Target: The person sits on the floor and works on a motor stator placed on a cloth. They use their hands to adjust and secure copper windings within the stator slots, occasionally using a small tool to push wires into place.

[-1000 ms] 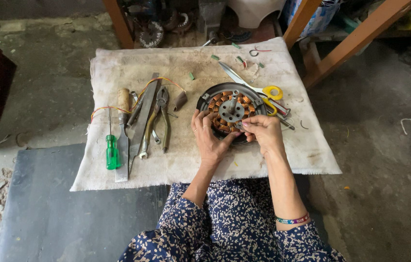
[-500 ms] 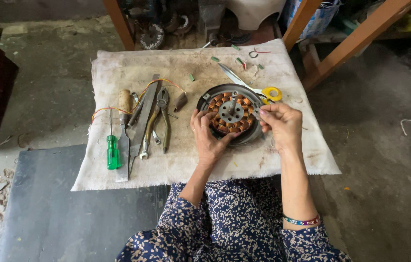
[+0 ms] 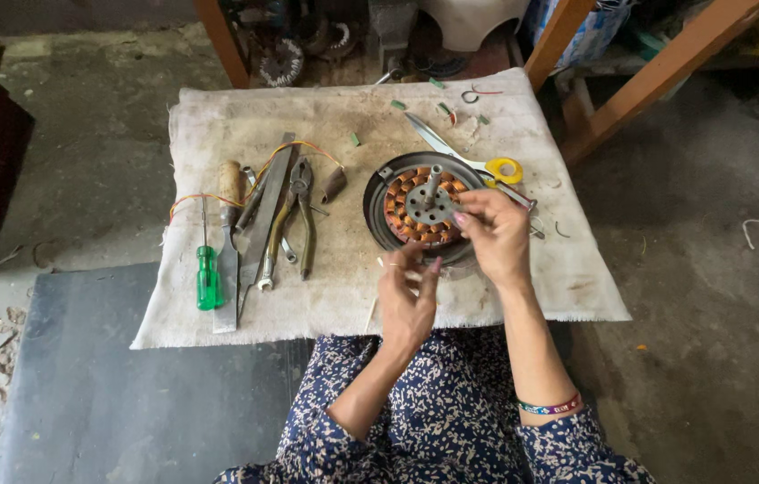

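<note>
Lowest in the frame, a lap in a dark blue floral-print garment (image 3: 451,421), with a beaded bracelet (image 3: 548,406) on the right wrist at lower right. Just above, near centre, the left hand (image 3: 408,300), raised over the near edge of a stained white cloth (image 3: 343,287), fingers drawn together with a thin pale strand seemingly pinched between the tips; too small to tell for certain. Right of and slightly above it, the right hand (image 3: 496,235), fingers curled together at the lower right rim of a fan motor stator (image 3: 424,211), fingertips meeting on something small there, hard to make out. Stator at centre of the frame, lying flat on the cloth: dark round housing, ring of copper windings, grey hub with a short shaft standing upright. At left centre, a row of tools side by side on the cloth: green-handled screwdriver (image 3: 207,273), flat file with wooden handle (image 3: 229,242), spanner (image 3: 273,260), pliers (image 3: 300,211). Beyond the stator, toward upper right, yellow-handled scissors (image 3: 473,157), blades pointing up-left. At the top edge, wooden legs (image 3: 639,90) of furniture and dim clutter on the concrete floor (image 3: 92,134).
</note>
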